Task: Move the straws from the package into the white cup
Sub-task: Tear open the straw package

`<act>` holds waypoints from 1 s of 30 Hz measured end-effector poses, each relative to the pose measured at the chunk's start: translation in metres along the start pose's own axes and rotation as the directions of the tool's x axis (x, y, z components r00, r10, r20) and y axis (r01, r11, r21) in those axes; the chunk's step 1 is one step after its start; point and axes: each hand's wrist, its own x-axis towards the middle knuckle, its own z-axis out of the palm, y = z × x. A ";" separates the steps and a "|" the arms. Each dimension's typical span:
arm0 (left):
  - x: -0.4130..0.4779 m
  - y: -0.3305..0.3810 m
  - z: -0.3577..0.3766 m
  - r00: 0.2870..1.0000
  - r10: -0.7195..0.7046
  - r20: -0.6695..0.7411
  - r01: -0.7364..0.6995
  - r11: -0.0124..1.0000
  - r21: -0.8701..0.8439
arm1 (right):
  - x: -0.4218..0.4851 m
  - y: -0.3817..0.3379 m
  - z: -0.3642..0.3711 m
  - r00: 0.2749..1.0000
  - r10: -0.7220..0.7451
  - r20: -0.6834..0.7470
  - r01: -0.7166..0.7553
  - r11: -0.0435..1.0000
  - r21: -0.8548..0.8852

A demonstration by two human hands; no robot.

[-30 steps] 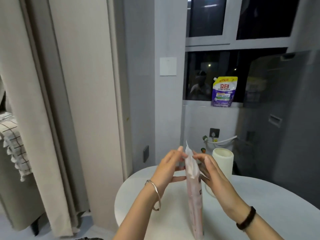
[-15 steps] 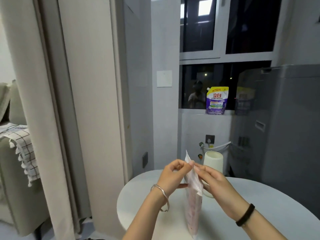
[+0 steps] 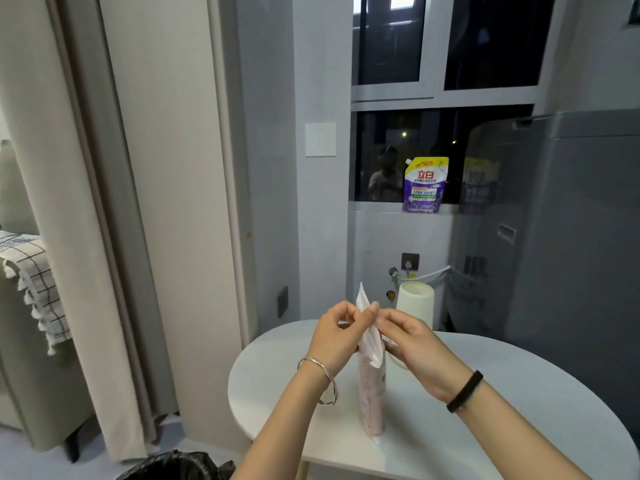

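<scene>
A tall, thin plastic package (image 3: 372,393) of pinkish straws stands upright on the round white table (image 3: 485,427). My left hand (image 3: 337,336) pinches the package's top edge from the left. From the right, my right hand (image 3: 412,344) pinches the same top edge, fingertips almost meeting those of the left. The white cup (image 3: 415,304) stands upright just behind my right hand, its lower part hidden by that hand. The straws show only dimly through the plastic.
A black bin bag (image 3: 176,467) sits on the floor by the table's left front. A grey appliance (image 3: 561,237) stands close behind the table on the right. A detergent pouch (image 3: 425,185) rests on the window sill. Curtains hang to the left.
Both hands have drawn closer together at the package's top, going from loosely spread fingers to a pinch. The view has tilted upward slightly.
</scene>
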 end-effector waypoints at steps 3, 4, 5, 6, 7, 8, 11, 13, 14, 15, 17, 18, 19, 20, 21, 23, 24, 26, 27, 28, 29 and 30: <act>0.001 -0.005 0.002 0.999 0.033 0.006 -0.034 0.999 0.036 | 0.000 0.002 -0.001 1.000 0.001 0.001 -0.001 0.999 0.040; 0.002 -0.008 0.003 0.999 0.051 0.002 -0.051 0.997 0.062 | 0.001 0.003 0.000 1.000 -0.001 0.001 0.001 0.999 0.046; 0.003 -0.010 0.003 0.997 0.077 -0.006 -0.076 0.991 0.108 | 0.001 0.004 0.000 1.000 -0.001 0.003 0.001 0.999 0.046; 0.003 -0.012 0.002 0.994 0.106 -0.013 -0.102 0.981 0.167 | 0.001 0.005 0.001 1.000 0.002 0.006 -0.002 0.999 0.043; 0.003 -0.013 0.002 0.991 0.129 -0.016 -0.123 0.969 0.214 | 0.002 0.005 0.002 1.000 0.004 0.003 -0.004 0.999 0.039; 0.003 -0.012 0.002 0.991 0.137 -0.013 -0.130 0.964 0.231 | 0.003 0.006 0.003 1.000 0.006 -0.007 -0.006 0.999 0.033; 0.003 -0.011 0.003 0.994 0.106 0.016 -0.107 0.992 0.073 | 0.005 0.008 0.004 0.998 0.010 -0.061 -0.011 1.000 -0.013; 0.002 -0.012 0.005 0.996 0.090 0.024 -0.088 0.995 -0.053 | 0.004 0.008 0.006 0.997 -0.006 -0.076 0.000 0.997 -0.083; 0.001 -0.013 0.006 0.996 0.083 0.027 -0.081 0.994 -0.080 | 0.003 0.008 0.007 0.997 -0.020 -0.079 0.010 0.992 -0.122; 0.001 -0.013 0.007 0.996 0.080 0.030 -0.077 0.993 -0.092 | 0.002 0.007 0.007 0.996 -0.031 -0.081 0.019 0.988 -0.152; 0.000 -0.014 0.009 0.997 0.070 0.026 -0.067 0.991 -0.120 | 0.002 0.007 0.006 0.996 -0.047 -0.081 0.033 0.985 -0.167; 0.000 -0.014 0.010 0.998 0.059 0.024 -0.056 0.989 -0.139 | 0.003 0.007 0.005 0.995 -0.050 -0.084 0.036 0.987 -0.159; 0.000 -0.013 0.010 0.999 0.050 0.023 -0.045 0.987 -0.157 | 0.004 0.007 0.004 0.995 -0.051 -0.085 0.037 0.988 -0.153; -0.001 -0.013 0.011 0.999 0.044 0.021 -0.040 0.984 -0.176 | 0.004 0.007 0.003 0.995 -0.053 -0.085 0.040 0.988 -0.150; -0.002 -0.013 0.013 0.999 0.043 0.018 -0.038 0.980 -0.193 | 0.004 0.007 0.002 0.995 -0.056 -0.087 0.042 0.988 -0.149; -0.004 -0.013 0.016 0.999 0.040 0.001 -0.039 0.977 -0.210 | 0.006 0.007 0.002 0.994 -0.055 -0.091 0.040 0.987 -0.158; -0.004 -0.013 0.017 0.999 0.039 -0.007 -0.040 0.977 -0.211 | 0.007 0.007 0.002 0.994 -0.054 -0.090 0.039 0.985 -0.165; -0.003 -0.013 0.018 0.999 0.032 -0.016 -0.034 0.976 -0.213 | 0.009 0.006 0.000 0.993 -0.065 -0.095 0.047 0.981 -0.186; -0.002 -0.013 0.018 1.000 0.024 -0.019 -0.027 0.976 -0.214 | 0.010 0.005 -0.001 0.992 -0.079 -0.101 0.056 0.976 -0.209; -0.002 -0.013 0.019 1.000 0.015 -0.023 -0.020 0.976 -0.215 | 0.011 0.004 -0.002 0.990 -0.096 -0.103 0.069 0.969 -0.235; -0.001 -0.012 0.020 0.999 0.011 -0.030 -0.017 0.977 -0.213 | 0.012 0.003 -0.002 0.988 -0.113 -0.101 0.083 0.961 -0.263; 0.000 -0.012 0.021 0.999 0.009 -0.039 -0.017 0.978 -0.208 | 0.014 0.002 -0.002 0.988 -0.121 -0.095 0.089 0.954 -0.288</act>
